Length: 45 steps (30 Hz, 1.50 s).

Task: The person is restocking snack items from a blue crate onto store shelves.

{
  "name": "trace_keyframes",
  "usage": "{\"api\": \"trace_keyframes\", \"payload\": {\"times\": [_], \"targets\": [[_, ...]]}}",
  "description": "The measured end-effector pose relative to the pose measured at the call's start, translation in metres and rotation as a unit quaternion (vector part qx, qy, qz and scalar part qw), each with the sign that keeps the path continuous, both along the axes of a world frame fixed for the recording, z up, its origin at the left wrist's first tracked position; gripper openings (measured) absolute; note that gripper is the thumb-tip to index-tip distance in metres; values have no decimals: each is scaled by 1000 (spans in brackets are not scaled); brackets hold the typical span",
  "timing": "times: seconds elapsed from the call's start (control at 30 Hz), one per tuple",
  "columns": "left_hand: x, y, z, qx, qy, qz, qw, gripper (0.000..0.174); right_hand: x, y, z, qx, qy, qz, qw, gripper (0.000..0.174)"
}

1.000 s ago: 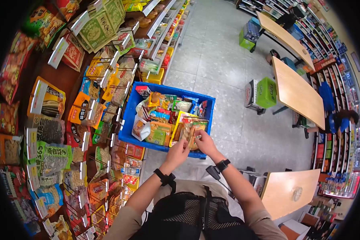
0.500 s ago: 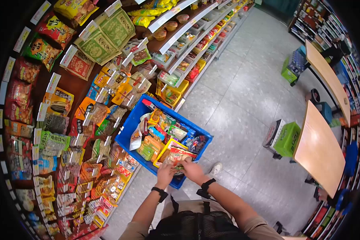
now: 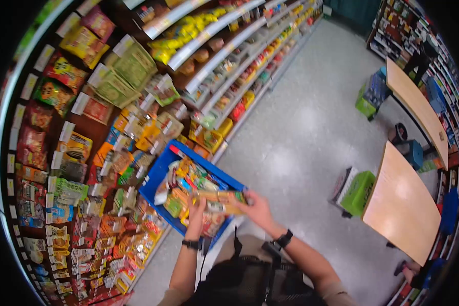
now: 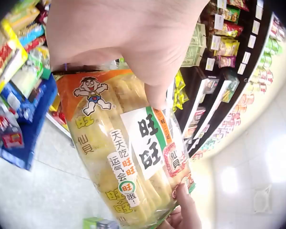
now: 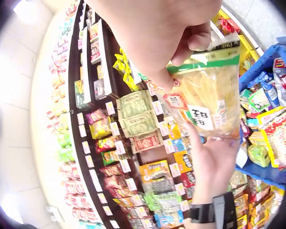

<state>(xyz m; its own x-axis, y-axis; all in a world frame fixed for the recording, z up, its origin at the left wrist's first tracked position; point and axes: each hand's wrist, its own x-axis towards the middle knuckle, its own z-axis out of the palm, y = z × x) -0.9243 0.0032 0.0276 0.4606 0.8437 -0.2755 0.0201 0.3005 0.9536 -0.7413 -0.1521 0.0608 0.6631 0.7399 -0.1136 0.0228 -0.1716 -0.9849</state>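
Over blue basket (image 3: 155, 178) | hands (image 3: 196, 214) (image 3: 260, 210) partly closed, pinching packet (image 4: 138, 157) | mascot (image 4: 92, 95): left wrist view, not head

clear, glossy plastic on the cracker packet (image 4: 128, 148), smooth plastic of the blue crate (image 3: 158, 171), smooth wood-look tabletop (image 3: 403, 204) with a sheen, shiny floor (image 3: 290, 132)
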Motion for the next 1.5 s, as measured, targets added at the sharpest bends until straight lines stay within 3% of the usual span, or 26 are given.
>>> {"api": "trace_keyframes", "payload": {"times": [0.03,0.07,0.17,0.23,0.33,0.43,0.67,0.77,1.0,1.2,1.37,1.5], "targets": [[22,9,-2,-41,-3,-11,999,59,21,5,9,3,-6,-11,1000,41],[53,6,11,-101,-86,-42,990,46,46,7,12,-15,-6,-4,1000,41],[109,25,-18,-61,-29,-35,997,34,117,18,21,-20,-39,-19,999,41],[159,36,-26,-61,-21,-42,997,31,169,27,25,-69,-35,32,996,39],[242,68,-51,-117,-15,-67,991,31,248,54,27,-66,25,45,997,37],[330,104,-58,-125,-47,-68,989,32,322,87,36,-117,3,18,993,32],[528,183,-14,-113,-27,-125,985,39,506,135,76,16,28,-66,997,22],[613,204,12,-71,-40,-145,986,38,586,138,99,28,119,-70,990,20],[821,215,59,32,-21,-147,988,36,787,133,83,129,121,-117,977,23],[1028,196,94,70,9,-134,988,32,996,111,103,181,150,-133,963,28],[1172,177,126,68,29,-172,982,34,1133,83,120,157,185,-130,961,20],[1258,178,139,4,74,-236,969,34,1216,71,123,160,215,-99,958,13]]}}
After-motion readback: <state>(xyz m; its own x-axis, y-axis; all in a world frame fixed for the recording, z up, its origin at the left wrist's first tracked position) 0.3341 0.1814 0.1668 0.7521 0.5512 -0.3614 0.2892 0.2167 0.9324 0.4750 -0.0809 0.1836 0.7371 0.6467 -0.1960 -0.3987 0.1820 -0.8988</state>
